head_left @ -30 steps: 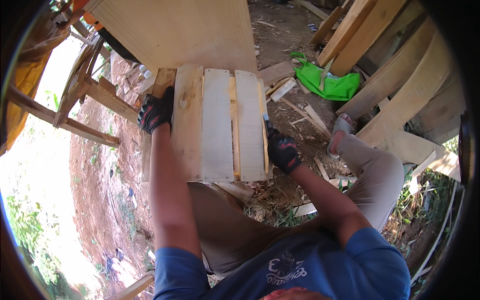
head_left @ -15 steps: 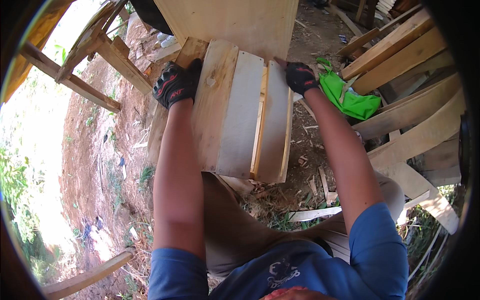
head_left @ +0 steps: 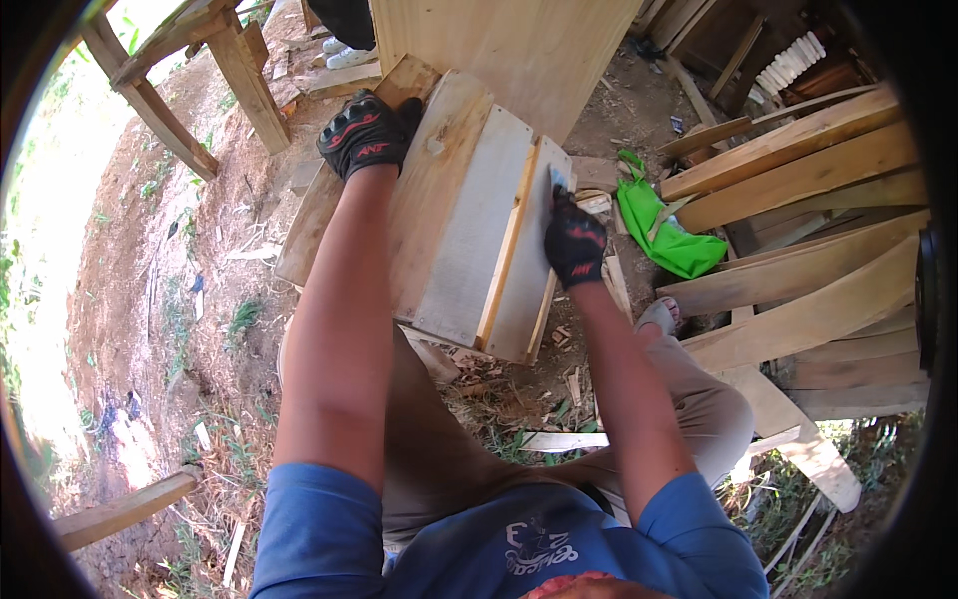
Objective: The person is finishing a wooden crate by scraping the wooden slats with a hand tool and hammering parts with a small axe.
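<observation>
Slatted wooden panel [head_left: 471, 215] just ahead of the person's thighs. Hands apart, both in black gloves. Right hand [head_left: 576, 240] at the panel's right-hand slat, small pale-blue item [head_left: 558, 178] by its fingertips; kind and grip cannot be told. Left hand [head_left: 364, 137] over the leftmost board, firmness of hold unclear. Green bag [head_left: 664, 225] to right; plywood sheet [head_left: 489, 50] beyond panel.

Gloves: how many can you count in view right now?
2, both black: one on the left hand, at the leftmost board; one on the right hand, over the rightmost pale slat. No others show.
</observation>
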A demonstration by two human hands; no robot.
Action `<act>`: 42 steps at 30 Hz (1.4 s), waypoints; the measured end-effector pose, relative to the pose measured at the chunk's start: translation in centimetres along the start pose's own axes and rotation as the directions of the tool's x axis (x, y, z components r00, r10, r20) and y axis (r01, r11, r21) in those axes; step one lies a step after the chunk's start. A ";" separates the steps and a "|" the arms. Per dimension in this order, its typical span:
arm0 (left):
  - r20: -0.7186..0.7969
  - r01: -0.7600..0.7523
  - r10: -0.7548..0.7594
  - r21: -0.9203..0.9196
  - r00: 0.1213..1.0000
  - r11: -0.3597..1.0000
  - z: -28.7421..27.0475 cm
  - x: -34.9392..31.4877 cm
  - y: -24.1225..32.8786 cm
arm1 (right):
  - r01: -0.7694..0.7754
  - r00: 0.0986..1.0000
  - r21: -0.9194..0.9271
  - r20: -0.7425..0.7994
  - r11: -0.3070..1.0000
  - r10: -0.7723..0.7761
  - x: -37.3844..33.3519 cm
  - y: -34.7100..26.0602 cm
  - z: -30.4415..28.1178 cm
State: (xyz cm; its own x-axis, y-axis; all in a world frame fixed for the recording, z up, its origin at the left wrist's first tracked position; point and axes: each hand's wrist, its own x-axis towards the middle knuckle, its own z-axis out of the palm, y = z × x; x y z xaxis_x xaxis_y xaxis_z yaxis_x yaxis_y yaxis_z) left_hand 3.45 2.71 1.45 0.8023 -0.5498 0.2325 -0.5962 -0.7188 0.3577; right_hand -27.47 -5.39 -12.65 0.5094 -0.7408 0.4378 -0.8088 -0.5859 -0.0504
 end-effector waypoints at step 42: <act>-0.056 -0.006 0.004 -0.031 0.998 1.000 0.4 -0.3 0.1 | 0.159 0.972 -0.017 0.179 0.987 -0.154 -9.9 -4.3 -8.5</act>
State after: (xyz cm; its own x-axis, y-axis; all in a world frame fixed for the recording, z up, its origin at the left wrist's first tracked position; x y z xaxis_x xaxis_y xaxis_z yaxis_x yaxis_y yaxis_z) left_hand 3.18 2.64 1.07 0.8004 -0.5281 0.2838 -0.5995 -0.7023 0.3839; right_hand -31.57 7.25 -9.18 0.6721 -0.6886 0.2723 -0.7221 -0.6909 0.0354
